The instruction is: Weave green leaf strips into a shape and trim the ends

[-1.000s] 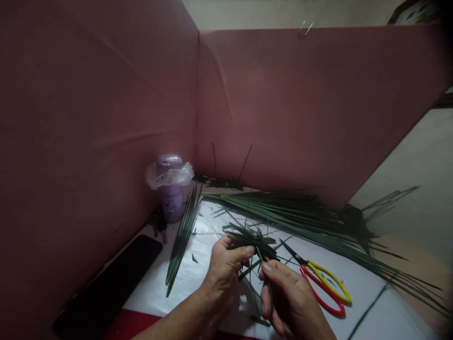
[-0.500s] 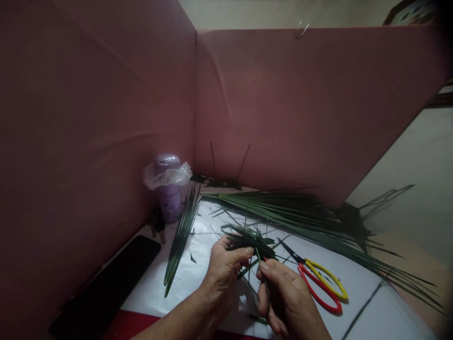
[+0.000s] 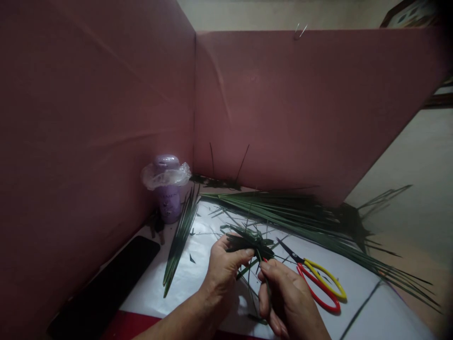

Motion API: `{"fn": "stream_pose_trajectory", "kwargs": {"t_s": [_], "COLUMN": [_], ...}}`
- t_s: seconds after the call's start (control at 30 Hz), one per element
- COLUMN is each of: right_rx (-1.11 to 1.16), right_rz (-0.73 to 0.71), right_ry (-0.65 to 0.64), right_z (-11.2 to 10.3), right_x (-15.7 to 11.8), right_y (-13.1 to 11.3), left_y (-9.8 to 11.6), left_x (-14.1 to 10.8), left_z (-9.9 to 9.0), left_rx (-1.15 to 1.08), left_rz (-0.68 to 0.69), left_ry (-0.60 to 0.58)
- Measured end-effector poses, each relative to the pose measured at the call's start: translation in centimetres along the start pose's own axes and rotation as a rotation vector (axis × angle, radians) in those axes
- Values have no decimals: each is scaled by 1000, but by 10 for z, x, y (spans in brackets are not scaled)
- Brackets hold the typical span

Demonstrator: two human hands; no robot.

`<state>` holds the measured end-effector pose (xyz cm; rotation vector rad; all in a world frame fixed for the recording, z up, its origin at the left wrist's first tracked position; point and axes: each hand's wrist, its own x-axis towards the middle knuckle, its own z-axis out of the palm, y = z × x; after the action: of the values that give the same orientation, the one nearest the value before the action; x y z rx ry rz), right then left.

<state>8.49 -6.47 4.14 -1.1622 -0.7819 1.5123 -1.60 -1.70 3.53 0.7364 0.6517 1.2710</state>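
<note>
My left hand (image 3: 226, 264) pinches a dark green folded leaf piece (image 3: 251, 240) between thumb and fingers, over the white sheet. Just right of it, my right hand (image 3: 283, 293) is closed on a narrow green strip (image 3: 260, 257) that runs down from the underside of that piece. Scissors (image 3: 300, 262) with one red and one yellow handle lie on the sheet right beside my right hand, blades pointing up and left. Small leaf scraps (image 3: 192, 259) are scattered on the sheet.
Long green leaves (image 3: 283, 210) stretch across the back to the right. A narrower bundle (image 3: 180, 241) lies at left, beside a purple cup (image 3: 169, 203) with clear plastic around it. A black flat object (image 3: 109, 283) lies at front left. Pink panels (image 3: 283, 104) stand behind.
Both hands keep nearly the same pose and hold on the leaf piece and strip. The whole view has shifted very slightly.
</note>
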Motion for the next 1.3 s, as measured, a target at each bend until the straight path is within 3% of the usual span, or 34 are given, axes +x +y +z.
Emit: {"fn": "stream_pose_trajectory", "kwargs": {"t_s": [0.47,1.3], "right_rx": [-53,-54], "right_rz": [-48,-73], "right_ry": [31,115], "right_z": [4,11], "right_x": [-3,-6], "right_y": [-3,-6], "left_y": [2,0], "left_x": [-2,-4], "left_z": [1,2], "left_rx": [31,0], "left_rz": [51,17], "left_ry": [-32,-42]}}
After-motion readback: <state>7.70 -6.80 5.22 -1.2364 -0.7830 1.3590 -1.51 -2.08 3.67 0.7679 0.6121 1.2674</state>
